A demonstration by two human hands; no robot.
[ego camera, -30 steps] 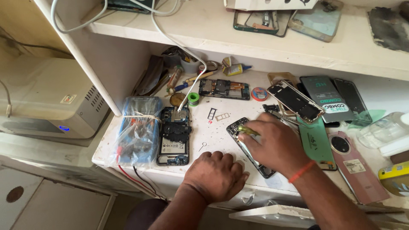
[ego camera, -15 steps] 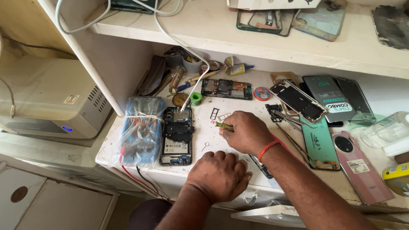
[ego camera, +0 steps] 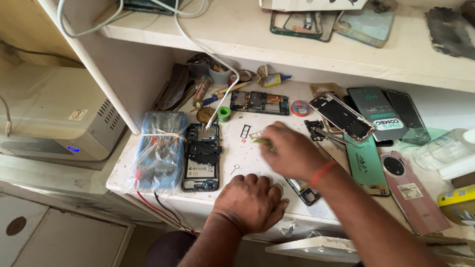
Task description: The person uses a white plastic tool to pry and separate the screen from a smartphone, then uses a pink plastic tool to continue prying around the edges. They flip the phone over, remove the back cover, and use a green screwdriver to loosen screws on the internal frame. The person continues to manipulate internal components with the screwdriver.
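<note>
My left hand (ego camera: 250, 200) rests as a closed fist on the front edge of the white bench, with nothing in it. My right hand (ego camera: 292, 151) is blurred and hovers over the middle of the bench, pinching a small yellow-green tool (ego camera: 261, 141) that points left. Just beyond the tool's tip lie two small card trays (ego camera: 250, 132). An opened black phone (ego camera: 202, 155) with bare insides lies left of both hands. A thin phone frame (ego camera: 306, 192) sticks out from under my right forearm. A small metal pin (ego camera: 235, 169) lies between the phone and my fist.
A blue meter in a clear bag (ego camera: 161, 148) lies at the bench's left end. Another opened phone (ego camera: 257, 101), a green tape roll (ego camera: 224, 113), a green back cover (ego camera: 366, 165), a pink cover (ego camera: 408, 190) and a clear bottle (ego camera: 445, 148) lie around. A white box unit (ego camera: 54, 118) stands at left.
My right hand has moved left with the small tool, off the thin phone frame and toward the card trays. My left fist has stayed put.
</note>
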